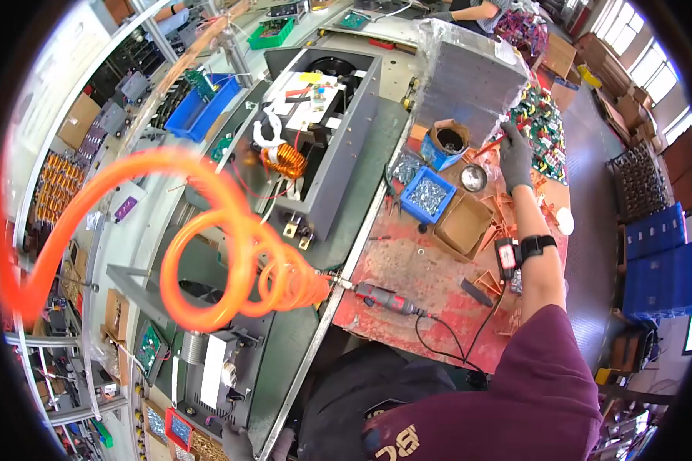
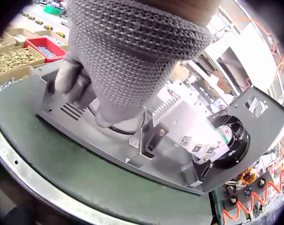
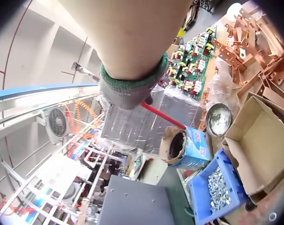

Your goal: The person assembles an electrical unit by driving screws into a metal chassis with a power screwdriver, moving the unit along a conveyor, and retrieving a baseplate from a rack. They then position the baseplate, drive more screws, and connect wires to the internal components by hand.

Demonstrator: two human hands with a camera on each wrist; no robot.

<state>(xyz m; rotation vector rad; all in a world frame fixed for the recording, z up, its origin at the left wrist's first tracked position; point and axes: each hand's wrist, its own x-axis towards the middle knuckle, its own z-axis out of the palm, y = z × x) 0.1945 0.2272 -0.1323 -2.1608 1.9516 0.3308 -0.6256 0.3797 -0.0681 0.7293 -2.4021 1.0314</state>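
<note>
My gloved right hand (image 1: 515, 157) grips a thin red rod (image 3: 163, 116) at the far end of the red bench. The rod points down toward a blue box (image 3: 197, 147) with a dark round opening; its tip is hidden. My gloved left hand (image 2: 123, 61) is over the slotted end of an open grey metal chassis (image 2: 88, 129), fingers bent down into it. I cannot tell whether those fingers hold anything. A black cable loop (image 2: 125, 130) lies under them. Beyond it in the chassis are a finned white block (image 2: 184, 124) and a black fan (image 2: 236, 145).
A blue bin (image 1: 427, 196) of screws, a cardboard box (image 1: 464, 225) and a metal bowl (image 1: 474, 178) stand on the bench. A cabled power screwdriver (image 1: 388, 300) lies near its edge. An orange coiled hose (image 1: 231, 223) hangs across the left side. Another grey chassis (image 1: 354, 146) stands ahead.
</note>
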